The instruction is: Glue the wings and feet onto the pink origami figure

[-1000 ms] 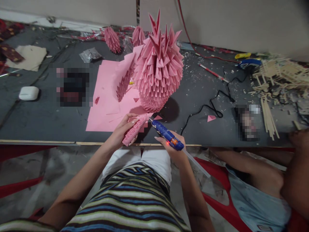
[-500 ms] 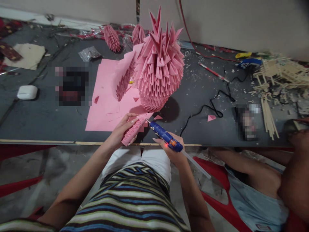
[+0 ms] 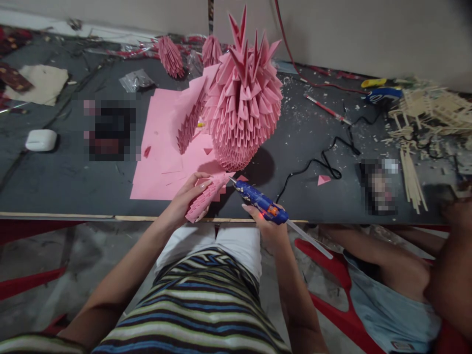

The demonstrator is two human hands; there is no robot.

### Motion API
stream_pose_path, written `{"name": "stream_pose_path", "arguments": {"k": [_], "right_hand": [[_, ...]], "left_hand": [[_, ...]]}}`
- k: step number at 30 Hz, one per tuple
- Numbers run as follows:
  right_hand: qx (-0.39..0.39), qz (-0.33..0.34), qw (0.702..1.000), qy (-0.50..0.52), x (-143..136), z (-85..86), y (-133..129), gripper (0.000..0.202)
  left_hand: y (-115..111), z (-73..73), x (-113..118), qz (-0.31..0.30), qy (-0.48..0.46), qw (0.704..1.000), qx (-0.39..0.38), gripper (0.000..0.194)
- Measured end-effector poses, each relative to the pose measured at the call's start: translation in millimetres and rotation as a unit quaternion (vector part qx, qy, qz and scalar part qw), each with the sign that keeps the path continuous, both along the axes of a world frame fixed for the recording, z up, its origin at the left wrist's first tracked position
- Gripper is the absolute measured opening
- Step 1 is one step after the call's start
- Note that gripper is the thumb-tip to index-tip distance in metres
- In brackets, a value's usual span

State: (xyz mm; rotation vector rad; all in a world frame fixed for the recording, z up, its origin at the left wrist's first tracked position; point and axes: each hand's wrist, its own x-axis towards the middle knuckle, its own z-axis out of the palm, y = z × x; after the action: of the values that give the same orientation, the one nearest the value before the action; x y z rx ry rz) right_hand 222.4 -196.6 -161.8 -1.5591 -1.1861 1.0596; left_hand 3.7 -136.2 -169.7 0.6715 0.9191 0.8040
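My left hand is wrapped round a small pink folded-paper piece, held tilted above the table's front edge. In my right hand is a blue glue gun, with a red light lit and a clear glue stick out of its back. Its metal nozzle is close to the pointed tip of the pink piece; whether they touch I cannot tell. Just beyond my hands stands a large pink folded-paper body with tall spikes on top. A curved pink paper part adjoins its left side, above pink sheets.
On the grey table lie a white case, a clear plastic bag, a black cord, a red pen and wooden sticks. Another person's leg is at the right.
The glue gun in my right hand has moved a little to the right and slightly forward, along the tip of the pink piece. My left hand has hardly moved.
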Motion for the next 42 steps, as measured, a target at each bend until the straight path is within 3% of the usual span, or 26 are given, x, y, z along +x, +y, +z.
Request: {"name": "stream_pose_path", "arguments": {"k": [12, 20, 25, 32, 42], "right_hand": [[0.012, -0.023, 1.000, -0.006, 1.7, -4.0, 3.8, 0.036], [0.038, -0.024, 0.999, -0.010, 5.3, 1.3, 6.3, 0.036], [0.061, 0.032, 0.996, -0.050, 9.7, 10.0, 5.4, 0.031], [0.061, 0.029, 0.996, -0.055, 1.7, 12.6, 0.6, 0.015], [0.099, 0.044, 0.993, -0.050, -4.6, 12.0, 4.7, 0.023]], "left_hand": [[0.8, 3.3, 3.0, -0.003, -0.005, 1.000, -0.001, 0.040], [0.6, -2.7, -2.6, -0.014, -0.009, 1.000, 0.004, 0.033], [2.3, 4.3, -0.4, -0.015, -0.029, 0.999, 0.000, 0.036], [8.3, 6.6, -4.7, -0.034, -0.104, 0.993, -0.038, 0.025], [6.9, 9.6, -2.7, 0.001, -0.089, 0.994, -0.057, 0.019]]}}
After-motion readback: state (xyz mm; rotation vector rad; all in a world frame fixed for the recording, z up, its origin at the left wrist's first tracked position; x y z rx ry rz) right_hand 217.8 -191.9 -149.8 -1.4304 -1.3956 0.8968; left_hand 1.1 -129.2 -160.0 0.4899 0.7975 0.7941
